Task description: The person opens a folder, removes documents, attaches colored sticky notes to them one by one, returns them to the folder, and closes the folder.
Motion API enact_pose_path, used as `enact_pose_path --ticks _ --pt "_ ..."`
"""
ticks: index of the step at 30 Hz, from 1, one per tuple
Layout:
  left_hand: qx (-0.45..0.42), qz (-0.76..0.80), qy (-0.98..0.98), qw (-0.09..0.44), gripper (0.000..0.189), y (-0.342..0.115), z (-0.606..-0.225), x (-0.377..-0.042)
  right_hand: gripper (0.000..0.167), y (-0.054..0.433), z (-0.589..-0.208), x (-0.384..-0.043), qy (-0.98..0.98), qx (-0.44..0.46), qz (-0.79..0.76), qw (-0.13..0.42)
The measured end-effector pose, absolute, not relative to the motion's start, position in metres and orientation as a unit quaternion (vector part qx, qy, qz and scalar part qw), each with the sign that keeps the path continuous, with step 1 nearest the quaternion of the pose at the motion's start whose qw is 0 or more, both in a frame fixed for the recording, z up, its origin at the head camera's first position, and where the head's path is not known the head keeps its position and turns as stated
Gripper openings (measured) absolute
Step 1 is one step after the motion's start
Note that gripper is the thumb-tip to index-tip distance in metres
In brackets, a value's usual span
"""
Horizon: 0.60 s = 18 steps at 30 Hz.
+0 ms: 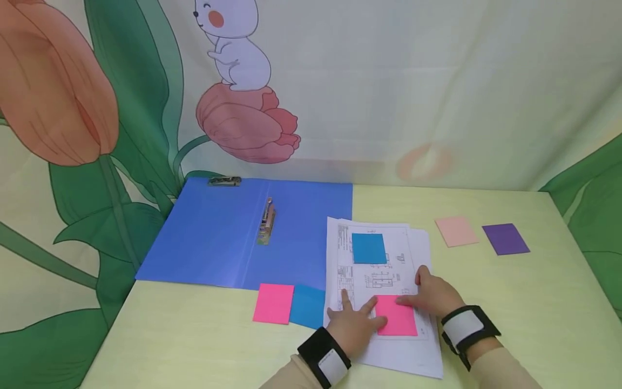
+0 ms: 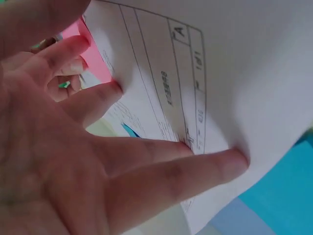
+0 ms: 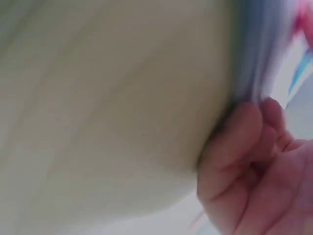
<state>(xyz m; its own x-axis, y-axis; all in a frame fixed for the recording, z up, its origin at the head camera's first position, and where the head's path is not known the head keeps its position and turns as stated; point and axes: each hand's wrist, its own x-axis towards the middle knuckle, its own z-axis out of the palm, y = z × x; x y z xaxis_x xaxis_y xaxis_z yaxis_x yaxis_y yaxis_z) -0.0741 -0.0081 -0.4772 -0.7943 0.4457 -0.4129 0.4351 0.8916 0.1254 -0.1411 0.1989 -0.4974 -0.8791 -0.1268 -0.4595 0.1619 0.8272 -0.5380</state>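
Observation:
A stack of white printed sheets (image 1: 393, 354) with line drawings lies on the table, its upper left part over a blue folder (image 1: 209, 237). My left hand (image 1: 353, 330) spreads its fingers over the top sheet and touches the left side of a pink sticky note (image 1: 397, 319). In the left wrist view its straight fingertips press the paper. My right hand (image 1: 434, 294) grips the stack's right edge; one digit reaches onto the pink note. The right wrist view shows its curled fingers (image 3: 234, 137) at that edge. A blue sticky note (image 1: 369, 248) lies higher on the sheet.
The folder lies open with two metal clips (image 1: 266, 222). Left of the papers are a pink note (image 1: 274, 303) and a blue note (image 1: 307, 306). A pale pink note (image 1: 456, 231) and a purple note (image 1: 506, 239) lie at right. A printed curtain (image 1: 389, 81) hangs behind the table.

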Motion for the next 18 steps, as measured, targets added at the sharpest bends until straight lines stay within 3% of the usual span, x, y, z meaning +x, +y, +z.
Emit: enact_pose_path --ticks 5,9,14,18 --pt "0.224 0.037 0.941 0.251 0.056 -0.012 -0.476 -0.081 0.041 0.204 -0.497 -0.150 0.918 -0.012 -0.315 0.240" --pt "0.227 0.025 0.944 0.237 0.059 -0.014 -0.475 -0.084 0.052 0.200 -0.504 -0.156 0.912 -0.012 -0.317 0.259" --pt "0.206 0.107 0.957 0.173 0.052 -0.029 -0.471 -0.082 0.055 0.205 -0.501 -0.153 0.911 -0.021 -0.333 0.242" --pt "0.132 0.171 0.973 0.086 0.048 -0.056 -0.467 -0.075 0.057 0.216 -0.472 -0.122 0.924 -0.008 -0.320 0.208"
